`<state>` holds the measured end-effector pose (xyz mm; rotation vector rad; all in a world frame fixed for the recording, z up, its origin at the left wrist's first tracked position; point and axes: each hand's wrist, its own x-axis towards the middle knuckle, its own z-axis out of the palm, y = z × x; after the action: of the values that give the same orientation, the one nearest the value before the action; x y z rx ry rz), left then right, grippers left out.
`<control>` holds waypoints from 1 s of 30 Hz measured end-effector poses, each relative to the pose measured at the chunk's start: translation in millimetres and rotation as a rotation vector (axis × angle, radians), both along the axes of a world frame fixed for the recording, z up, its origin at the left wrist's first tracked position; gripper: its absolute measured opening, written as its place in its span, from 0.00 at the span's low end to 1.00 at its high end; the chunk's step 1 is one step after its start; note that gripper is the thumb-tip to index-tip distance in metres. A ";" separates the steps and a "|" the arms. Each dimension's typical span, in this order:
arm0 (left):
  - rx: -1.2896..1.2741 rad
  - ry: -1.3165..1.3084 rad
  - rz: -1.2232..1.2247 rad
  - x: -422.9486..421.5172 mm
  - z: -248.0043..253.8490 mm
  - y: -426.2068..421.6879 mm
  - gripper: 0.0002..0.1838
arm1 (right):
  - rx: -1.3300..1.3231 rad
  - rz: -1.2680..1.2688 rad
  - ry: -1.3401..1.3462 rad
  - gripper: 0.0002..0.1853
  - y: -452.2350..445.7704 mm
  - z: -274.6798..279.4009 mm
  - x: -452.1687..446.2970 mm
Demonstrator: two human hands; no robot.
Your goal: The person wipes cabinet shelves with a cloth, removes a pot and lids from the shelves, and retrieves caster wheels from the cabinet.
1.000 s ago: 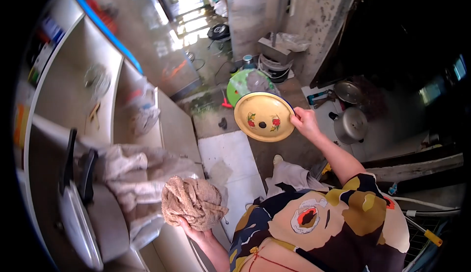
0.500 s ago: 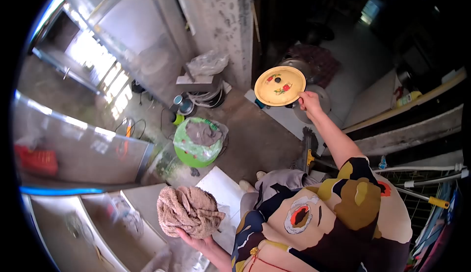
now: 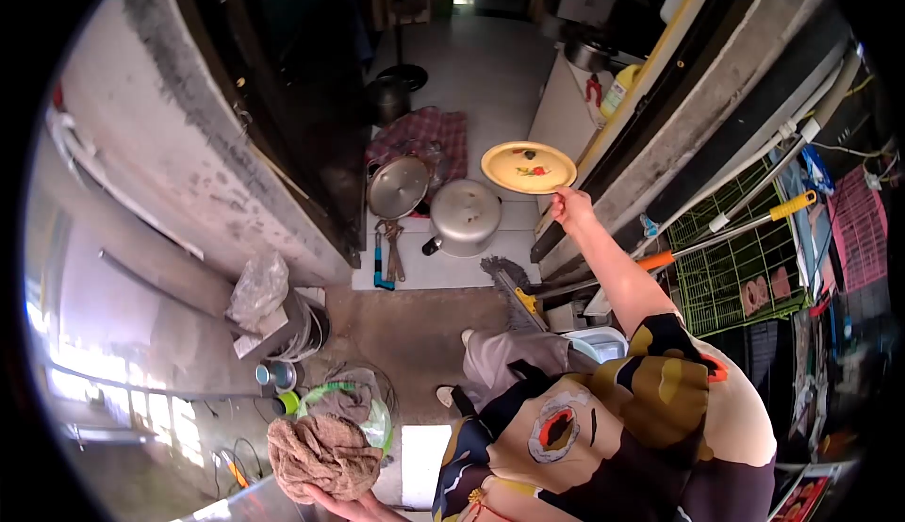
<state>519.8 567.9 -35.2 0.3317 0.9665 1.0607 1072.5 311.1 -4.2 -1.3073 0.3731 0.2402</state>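
My right hand [image 3: 571,209] pinches the near rim of a yellow lid [image 3: 509,171] with a dark knob and red flowers. The lid is held out in the air at the doorway. Below and left of it, an aluminium pot [image 3: 467,216] with a dark handle stands on the pale floor. A round metal lid or pan [image 3: 398,187] is beside that pot, by a red checked cloth [image 3: 445,134]. At the lower left, my left hand [image 3: 344,505] holds a bundled brown towel [image 3: 322,458] from below; the towel hides some of its fingers.
Behind the towel is a green tub [image 3: 385,404] with plastic over it. Tools [image 3: 382,263], one blue-handled, lie on the doorstep. A dark brush head [image 3: 509,282] is near my legs. Green wire racks [image 3: 735,268] stand to the right, and a plastic bag [image 3: 258,291] tops a bucket at left.
The view has swung right to face the doorway, bringing the pot and tools into plain sight. The yellow lid now appears more edge-on. Both hands keep hold of their things.
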 end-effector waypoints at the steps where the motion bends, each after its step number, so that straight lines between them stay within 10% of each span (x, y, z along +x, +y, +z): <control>1: 0.048 0.006 -0.048 11.9 0.2 8.4 0.39 | 0.024 -0.035 0.001 0.05 -7.3 -0.3 7.0; 8: 0.400 0.141 -0.256 113.1 21.0 -3.1 0.30 | 0.072 -0.128 -0.059 0.05 -29.3 21.4 112.4; 13: 0.092 0.148 -0.236 196.0 -5.8 40.0 0.36 | 0.199 -0.208 -0.106 0.04 -17.2 42.3 241.2; 30: 0.228 -0.062 -0.714 487.6 98.0 32.8 0.40 | 0.723 -0.664 -0.310 0.12 -115.8 39.1 537.7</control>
<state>1007.4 600.8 62.8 0.7619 0.5904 0.5156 1610.3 195.3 34.9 -0.4488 0.3855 -0.3638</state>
